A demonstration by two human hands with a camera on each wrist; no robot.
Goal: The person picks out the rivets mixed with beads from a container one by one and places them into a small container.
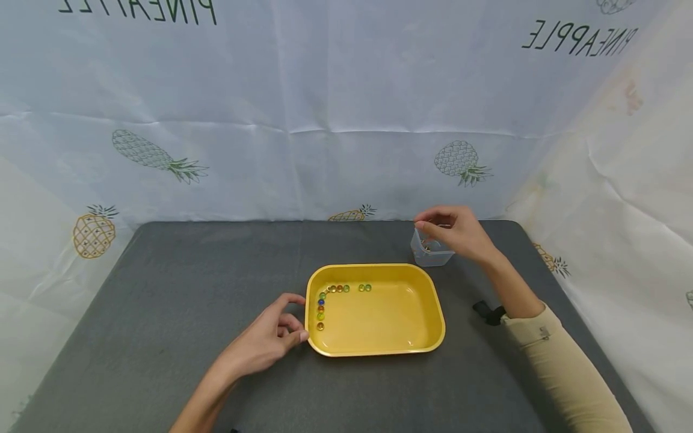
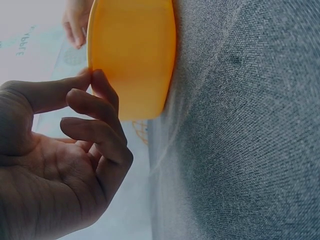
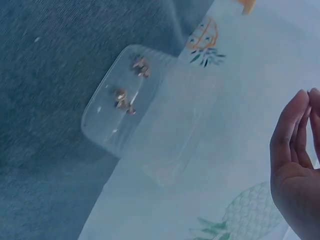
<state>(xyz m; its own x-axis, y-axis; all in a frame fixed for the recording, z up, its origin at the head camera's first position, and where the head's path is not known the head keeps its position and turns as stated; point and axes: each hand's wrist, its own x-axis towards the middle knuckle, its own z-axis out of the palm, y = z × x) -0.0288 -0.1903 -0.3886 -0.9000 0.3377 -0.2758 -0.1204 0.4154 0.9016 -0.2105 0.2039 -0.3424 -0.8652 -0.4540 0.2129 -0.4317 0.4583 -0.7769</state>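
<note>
A yellow tray (image 1: 379, 343) lies on the table, with several glass marbles (image 1: 339, 288) in an L along its left and far sides; two of them sit slightly apart in the far row. My left hand (image 1: 267, 340) holds the tray's left edge; in the left wrist view its thumb and a finger meet at the rim of the tray (image 2: 132, 55). Over a clear plastic container (image 1: 433, 258) my right hand (image 1: 452, 231) has thumb and fingertips pinched together, the marble between them mostly hidden. More marbles (image 3: 120, 95) lie inside the container.
The dark grey table (image 1: 162, 313) ends at a white curtain (image 1: 346, 78) printed with pineapples, behind and at both sides. A black strap (image 1: 489, 313) hangs at the right wrist, next to a beige sleeve (image 1: 563, 361).
</note>
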